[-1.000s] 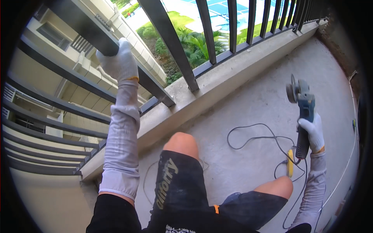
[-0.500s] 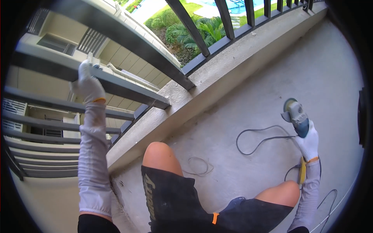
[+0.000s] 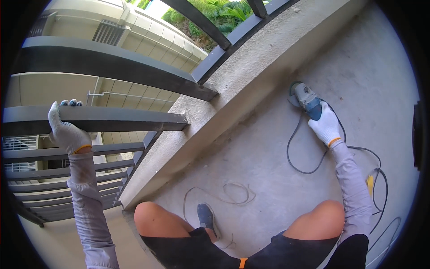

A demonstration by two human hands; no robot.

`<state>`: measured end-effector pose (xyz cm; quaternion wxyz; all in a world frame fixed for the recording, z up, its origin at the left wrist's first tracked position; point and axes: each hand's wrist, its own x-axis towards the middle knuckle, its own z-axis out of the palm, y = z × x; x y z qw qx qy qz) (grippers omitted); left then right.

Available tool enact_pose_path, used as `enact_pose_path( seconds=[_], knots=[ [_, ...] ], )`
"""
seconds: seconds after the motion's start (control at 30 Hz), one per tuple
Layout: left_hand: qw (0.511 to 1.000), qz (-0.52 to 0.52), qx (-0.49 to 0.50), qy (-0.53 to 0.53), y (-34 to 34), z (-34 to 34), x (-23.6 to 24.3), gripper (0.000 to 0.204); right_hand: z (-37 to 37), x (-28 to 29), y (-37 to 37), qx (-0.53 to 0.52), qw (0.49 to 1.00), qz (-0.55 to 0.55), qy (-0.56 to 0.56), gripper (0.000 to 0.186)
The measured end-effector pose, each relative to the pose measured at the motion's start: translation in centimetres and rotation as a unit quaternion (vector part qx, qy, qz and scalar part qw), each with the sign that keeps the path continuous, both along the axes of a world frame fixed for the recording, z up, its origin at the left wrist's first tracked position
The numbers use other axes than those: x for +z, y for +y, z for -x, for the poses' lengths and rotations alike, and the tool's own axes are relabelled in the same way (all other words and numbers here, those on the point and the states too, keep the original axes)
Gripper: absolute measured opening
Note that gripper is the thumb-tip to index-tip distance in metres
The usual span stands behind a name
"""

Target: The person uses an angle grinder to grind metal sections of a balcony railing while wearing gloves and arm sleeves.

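Note:
My left hand (image 3: pixel 69 134), in a white glove with dark grip dots, is wrapped round a thick dark metal railing bar (image 3: pixel 130 119). Its fingertips show over the bar's far edge. Out to the right, my gloved right hand (image 3: pixel 325 124) grips an angle grinder (image 3: pixel 306 97) by its blue-green body. The grinder's grey head and round disc point away from me, towards the low concrete ledge (image 3: pixel 251 85). Whether the disc touches anything, or spins, I cannot tell. A dark power cord (image 3: pixel 293 167) loops from the tool across the concrete floor (image 3: pixel 268 157).
More railing bars (image 3: pixel 107 67) rise from the ledge. A thin loose cord (image 3: pixel 224 197) lies curled near my shoe (image 3: pixel 206 215). By my right forearm is a yellow object (image 3: pixel 370 184) with more cable around it. Beyond the railing are plants (image 3: pixel 219 18) and a building wall.
My right hand has carried the grinder forward and left, nearer the ledge. My left hand stays on the railing bar. The view has shifted, and my shoe now shows.

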<state>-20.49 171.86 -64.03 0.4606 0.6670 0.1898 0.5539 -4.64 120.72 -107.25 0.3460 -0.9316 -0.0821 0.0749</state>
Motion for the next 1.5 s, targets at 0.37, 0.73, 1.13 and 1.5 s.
enact_pose_path(
  seconds=[0.37,0.73,1.13,1.5],
  knots=[
    [0.983,-0.134,0.037,0.117,2.9,1.9,-0.8,0.035,6.4,2.4,6.1,0.282,0.953,0.067,0.090,0.055],
    [0.997,-0.023,0.014,-0.075,-2.2,-1.8,0.6,0.009,10.1,1.3,9.0,0.404,0.891,0.190,0.083,0.055],
    [0.987,-0.106,0.119,0.016,-2.4,-0.6,0.6,0.039,10.3,4.8,12.4,0.437,0.749,0.496,0.048,0.085],
    [0.987,0.020,0.027,0.154,-2.4,6.3,6.5,0.056,19.2,31.9,18.4,0.408,0.877,0.223,0.125,0.048]
  ],
)
